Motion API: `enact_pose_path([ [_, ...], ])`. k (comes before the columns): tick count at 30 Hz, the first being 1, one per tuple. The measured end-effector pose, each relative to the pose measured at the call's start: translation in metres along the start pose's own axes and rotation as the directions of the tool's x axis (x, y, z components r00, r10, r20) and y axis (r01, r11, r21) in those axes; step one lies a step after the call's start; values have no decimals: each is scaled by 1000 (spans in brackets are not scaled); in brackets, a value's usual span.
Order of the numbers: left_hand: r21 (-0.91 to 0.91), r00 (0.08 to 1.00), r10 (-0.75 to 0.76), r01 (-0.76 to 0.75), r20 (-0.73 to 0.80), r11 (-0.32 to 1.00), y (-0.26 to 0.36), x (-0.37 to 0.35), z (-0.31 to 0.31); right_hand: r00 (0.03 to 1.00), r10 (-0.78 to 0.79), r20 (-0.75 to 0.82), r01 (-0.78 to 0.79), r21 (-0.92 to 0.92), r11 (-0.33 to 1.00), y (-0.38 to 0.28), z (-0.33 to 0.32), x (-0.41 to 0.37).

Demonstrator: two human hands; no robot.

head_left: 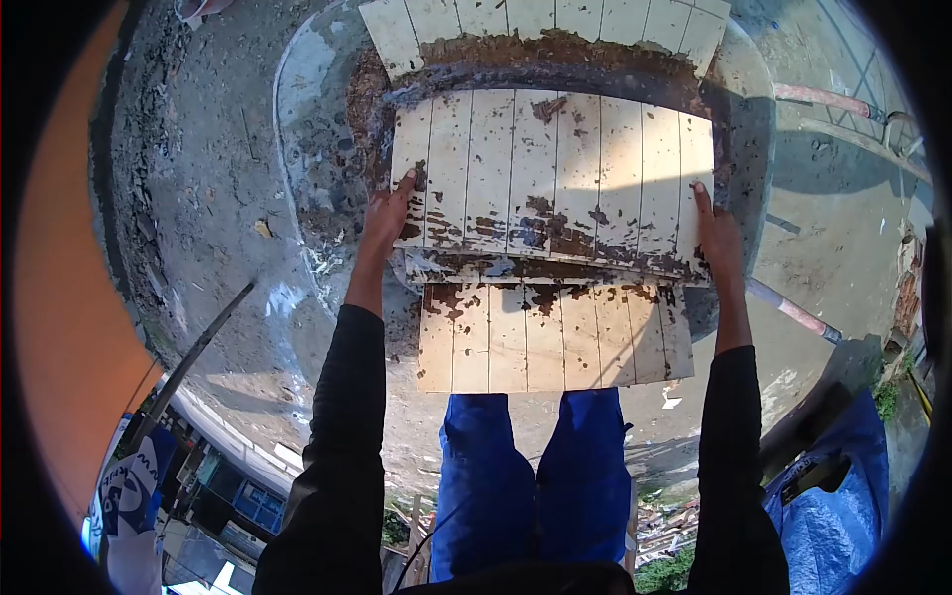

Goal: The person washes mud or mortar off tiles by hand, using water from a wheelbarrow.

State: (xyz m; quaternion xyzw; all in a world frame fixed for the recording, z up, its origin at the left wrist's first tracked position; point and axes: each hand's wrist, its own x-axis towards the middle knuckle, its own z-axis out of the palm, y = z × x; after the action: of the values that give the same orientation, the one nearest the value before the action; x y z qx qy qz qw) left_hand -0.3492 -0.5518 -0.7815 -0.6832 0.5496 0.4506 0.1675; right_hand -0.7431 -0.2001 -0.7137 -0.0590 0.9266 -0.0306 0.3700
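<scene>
A cream grooved panel (555,169) spattered with brown dirt spans the space between my hands. My left hand (387,210) grips its left edge, thumb on top and fingers hidden beneath. On the opposite edge, my right hand (718,233) holds on in the same way, thumb laid over the surface. Under the front edge a second dirty board (466,268) shows as a narrow strip. Closer to my legs lies another cream grooved panel (555,337), dirt flecked along its far side. Beyond the held panel sits a further grooved panel (555,20) caked with mud.
Grey, mud-stained concrete ground (228,178) surrounds the panels. An orange surface (59,258) curves along the left. Red-and-white poles (828,101) lie at the right. Blue tarp (838,506) is at lower right, and a dark thin pole (203,342) slants at lower left.
</scene>
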Motion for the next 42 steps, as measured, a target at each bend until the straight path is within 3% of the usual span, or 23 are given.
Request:
enact_pose_path([
  [1,-7,998,-50,51,37,999,1,-1,-3,1000,9,-17,-9,-9,1000,3,2,0],
  [8,-58,995,18,-12,95,998,4,-14,-20,999,29,44,-28,-31,999,19,12,-6],
  [10,-99,989,60,-47,137,994,5,-15,-26,999,-8,33,0,226,974,26,16,-11],
  [14,-141,991,68,-52,113,989,15,-29,-32,997,-42,68,8,432,902,30,18,-25],
  [17,-162,992,35,-16,118,987,18,-36,-35,998,-54,-17,54,587,808,29,18,-46],
  [19,-9,994,9,-8,106,1000,20,-36,-38,996,-33,86,-26,605,796,32,7,-57],
  [20,-16,994,24,-23,105,1000,22,-37,-40,997,-37,71,-14,609,793,31,2,-63],
  [22,-140,991,-85,100,108,985,22,-47,-45,978,120,170,-193,525,829,27,-10,-80],
  [26,-198,991,-2,28,130,980,1,-65,-58,996,70,63,-94,588,804,4,-44,-157],
  [31,-431,976,149,-66,160,900,-35,-90,-71,991,129,42,-122,685,718,-32,-112,-306],
  [33,-492,938,230,-76,260,867,-39,-93,-85,999,48,-5,-20,860,510,-38,-127,-359],
  [34,-551,911,267,-55,313,833,-23,-112,-98,994,102,-46,-8,880,476,-33,-133,-376],
  [36,-625,879,341,-64,334,778,-2,-135,-119,975,-21,221,-195,899,391,-20,-146,-393],
  [37,-650,874,381,-104,302,753,5,-134,-124,983,16,184,-178,921,348,-21,-156,-407],
  [39,-599,887,367,-137,281,789,29,-146,-138,967,-162,195,-136,938,318,-35,-168,-438],
  [41,-701,810,477,-118,341,703,49,-151,-138,996,-26,83,-72,953,295,-45,-188,-475],
  [42,-676,811,466,-123,353,726,62,-160,-137,995,-81,57,-26,938,345,-42,-197,-486],
])
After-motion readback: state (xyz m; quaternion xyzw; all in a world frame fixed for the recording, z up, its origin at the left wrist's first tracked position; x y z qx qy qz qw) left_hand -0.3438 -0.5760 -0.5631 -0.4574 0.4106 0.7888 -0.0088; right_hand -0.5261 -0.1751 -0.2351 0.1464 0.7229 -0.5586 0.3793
